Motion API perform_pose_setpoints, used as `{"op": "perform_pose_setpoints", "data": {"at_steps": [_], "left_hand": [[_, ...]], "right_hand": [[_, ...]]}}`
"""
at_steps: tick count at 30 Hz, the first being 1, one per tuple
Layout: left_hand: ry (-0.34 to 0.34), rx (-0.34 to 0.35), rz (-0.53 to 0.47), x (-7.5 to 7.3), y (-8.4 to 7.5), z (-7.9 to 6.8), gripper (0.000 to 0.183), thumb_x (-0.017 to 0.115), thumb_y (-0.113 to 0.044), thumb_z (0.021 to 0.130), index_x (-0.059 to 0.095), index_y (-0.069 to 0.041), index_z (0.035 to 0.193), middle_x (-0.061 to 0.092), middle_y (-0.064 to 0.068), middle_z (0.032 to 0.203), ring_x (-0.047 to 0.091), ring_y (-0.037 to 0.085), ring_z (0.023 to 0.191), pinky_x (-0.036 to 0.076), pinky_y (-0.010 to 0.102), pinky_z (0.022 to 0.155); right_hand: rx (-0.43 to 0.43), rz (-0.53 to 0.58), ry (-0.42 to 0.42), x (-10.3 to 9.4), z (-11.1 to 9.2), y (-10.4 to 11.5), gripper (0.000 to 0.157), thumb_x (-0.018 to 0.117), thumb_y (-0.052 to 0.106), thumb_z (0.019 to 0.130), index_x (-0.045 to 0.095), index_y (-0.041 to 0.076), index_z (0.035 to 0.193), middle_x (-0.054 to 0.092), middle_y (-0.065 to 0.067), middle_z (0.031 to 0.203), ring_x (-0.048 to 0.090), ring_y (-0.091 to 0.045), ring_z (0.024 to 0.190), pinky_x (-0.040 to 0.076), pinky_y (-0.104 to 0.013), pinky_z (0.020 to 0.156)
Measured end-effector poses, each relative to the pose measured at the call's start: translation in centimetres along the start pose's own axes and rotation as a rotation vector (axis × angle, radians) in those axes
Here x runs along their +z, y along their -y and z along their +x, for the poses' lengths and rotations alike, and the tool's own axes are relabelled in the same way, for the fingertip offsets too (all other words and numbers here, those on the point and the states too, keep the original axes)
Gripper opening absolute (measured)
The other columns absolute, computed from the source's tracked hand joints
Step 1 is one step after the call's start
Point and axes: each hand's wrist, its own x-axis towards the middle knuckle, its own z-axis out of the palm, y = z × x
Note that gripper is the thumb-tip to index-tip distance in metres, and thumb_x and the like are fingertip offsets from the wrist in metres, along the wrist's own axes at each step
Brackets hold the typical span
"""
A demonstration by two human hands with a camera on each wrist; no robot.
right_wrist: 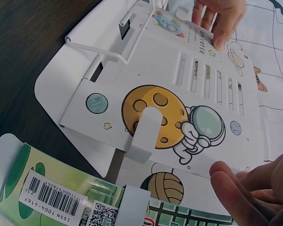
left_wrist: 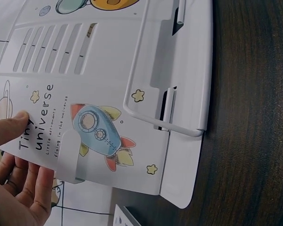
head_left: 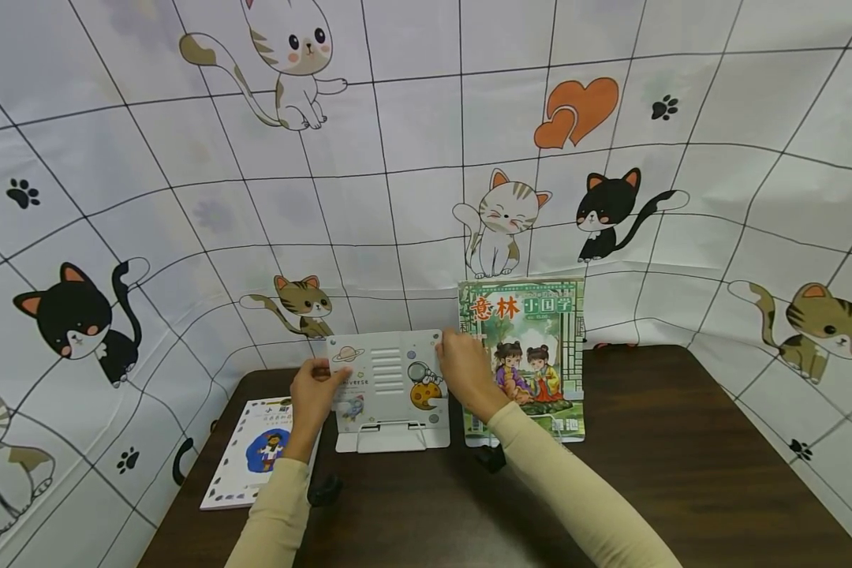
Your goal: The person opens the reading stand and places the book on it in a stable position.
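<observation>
A white metal book stand printed with a rocket, a planet and an astronaut stands upright on the table, its wire page rest folded out at the bottom. My left hand pinches its left edge, the thumb on the printed face and the fingers behind the plate. At the upper right corner, my right hand holds the edge with bent fingers. White side clips curl over the plate's edges. Slots in the middle of the plate let the wall show through.
Right of the stand, a green illustrated magazine leans upright, clipped at its edges. A white booklet with a blue picture lies flat on the left of the dark table. A cat-print wall covering hangs close behind.
</observation>
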Motion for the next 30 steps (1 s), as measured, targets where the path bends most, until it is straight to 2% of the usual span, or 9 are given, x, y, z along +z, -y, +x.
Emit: {"op": "perform_pose_setpoints", "data": {"at_steps": [5,10,12,14,17,21,24,28,30], "left_hand": [[0.022,0.004,-0.012,-0.2,0.2,-0.1,0.043,0.083,-0.023,0.094,0.065,0.000,0.126,0.070,0.021,0.116,0.068,0.028,0.103,0.047,0.021,0.078],[0.020,0.018,-0.066,-1.4,0.7,-0.5,0.037,0.077,-0.019,0.099,0.065,0.000,0.128,0.070,0.020,0.118,0.066,0.009,0.091,0.049,0.013,0.071],[0.013,0.031,-0.079,-2.2,1.1,-0.6,0.031,0.074,-0.017,0.101,0.067,0.001,0.125,0.071,0.021,0.115,0.067,0.006,0.085,0.051,0.012,0.069],[0.016,0.037,-0.073,-3.0,1.6,-0.9,0.025,0.071,-0.016,0.103,0.068,0.001,0.122,0.072,0.021,0.110,0.069,0.007,0.081,0.054,0.013,0.067],[0.024,0.040,-0.059,-4.5,2.3,-1.6,0.020,0.068,-0.015,0.105,0.070,0.001,0.116,0.073,0.021,0.105,0.070,0.007,0.078,0.056,0.015,0.067],[0.045,0.034,0.011,-6.2,3.4,-2.5,0.022,0.065,-0.018,0.107,0.071,0.001,0.116,0.075,0.020,0.102,0.067,-0.001,0.073,0.056,0.016,0.067],[0.073,0.048,0.095,-7.2,4.0,-3.0,0.025,0.064,-0.020,0.108,0.071,0.002,0.118,0.077,0.021,0.103,0.069,0.002,0.074,0.055,0.017,0.066],[0.107,0.050,0.204,-8.6,4.7,-3.1,0.028,0.063,-0.022,0.108,0.072,0.002,0.119,0.078,0.021,0.106,0.075,0.015,0.080,0.054,0.021,0.064],[0.129,0.035,0.242,-9.4,5.3,-3.1,0.030,0.062,-0.022,0.107,0.072,0.002,0.121,0.077,0.023,0.108,0.075,0.022,0.082,0.056,0.028,0.065]], "right_hand": [[0.013,0.051,0.014,-0.4,-0.1,0.0,0.022,0.071,0.012,0.103,0.065,0.004,0.084,0.068,-0.010,0.069,0.062,-0.019,0.053,0.044,-0.028,0.045],[0.003,0.096,0.025,-1.1,-0.8,0.4,0.015,0.071,0.011,0.103,0.071,0.002,0.092,0.073,-0.011,0.075,0.058,-0.013,0.052,0.044,-0.025,0.046],[-0.005,0.138,0.055,-1.2,-1.4,0.8,0.012,0.070,0.012,0.104,0.074,0.002,0.097,0.076,-0.010,0.079,0.058,-0.010,0.052,0.045,-0.023,0.047],[-0.014,0.210,0.109,-1.2,-2.1,1.4,0.011,0.070,0.011,0.103,0.076,0.002,0.100,0.078,-0.010,0.084,0.061,-0.008,0.054,0.047,-0.021,0.049],[-0.002,0.407,0.261,-0.8,-3.3,2.4,0.013,0.067,0.009,0.104,0.076,0.000,0.104,0.079,-0.013,0.086,0.068,-0.011,0.055,0.053,-0.021,0.050],[0.039,0.637,0.468,0.4,-4.9,3.7,0.015,0.064,0.008,0.106,0.075,-0.002,0.106,0.078,-0.020,0.087,0.074,-0.022,0.057,0.060,-0.030,0.051],[0.056,0.694,0.551,1.9,-5.8,4.5,0.013,0.064,0.009,0.106,0.075,0.001,0.105,0.079,-0.018,0.087,0.074,-0.020,0.059,0.063,-0.038,0.056],[0.077,0.731,0.610,4.4,-6.8,5.6,0.012,0.066,0.012,0.105,0.075,0.004,0.104,0.079,-0.013,0.086,0.071,-0.010,0.059,0.062,-0.031,0.057],[0.088,0.746,0.623,5.6,-7.2,6.3,0.012,0.068,0.014,0.104,0.074,0.005,0.103,0.079,-0.013,0.086,0.070,-0.007,0.059,0.061,-0.027,0.058]]}}
